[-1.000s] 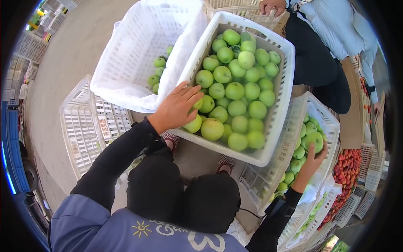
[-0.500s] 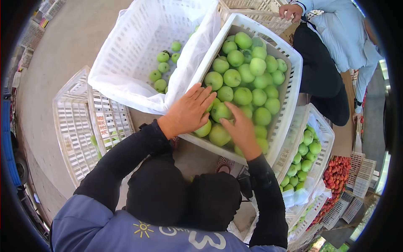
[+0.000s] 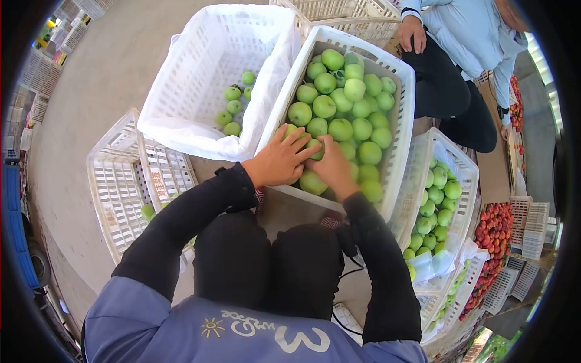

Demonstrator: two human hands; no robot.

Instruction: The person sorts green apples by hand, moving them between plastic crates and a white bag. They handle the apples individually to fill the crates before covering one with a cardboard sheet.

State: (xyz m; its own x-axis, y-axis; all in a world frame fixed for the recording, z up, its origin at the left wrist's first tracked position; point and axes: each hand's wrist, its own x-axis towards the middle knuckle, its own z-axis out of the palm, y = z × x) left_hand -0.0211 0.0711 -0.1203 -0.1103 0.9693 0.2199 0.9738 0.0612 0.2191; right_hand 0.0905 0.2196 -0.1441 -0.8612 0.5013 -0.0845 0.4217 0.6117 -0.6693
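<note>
A white plastic crate full of green apples stands in front of me. Over its near left part, my left hand lies with fingers spread on the apples. My right hand is beside it, its fingers curled round a green apple at the left hand's fingertips. That apple is mostly hidden. To the left, a white crate lined with thin white cloth holds several small green apples.
An empty-looking slatted crate stands at the left. More green apples fill a crate at the right, near a heap of red fruit. Another person sits at the upper right. A blue vehicle is at the far left.
My right hand has moved left and closed round an apple next to my left hand. The left hand's fingers have spread over the apples. The whole view has shifted slightly.
</note>
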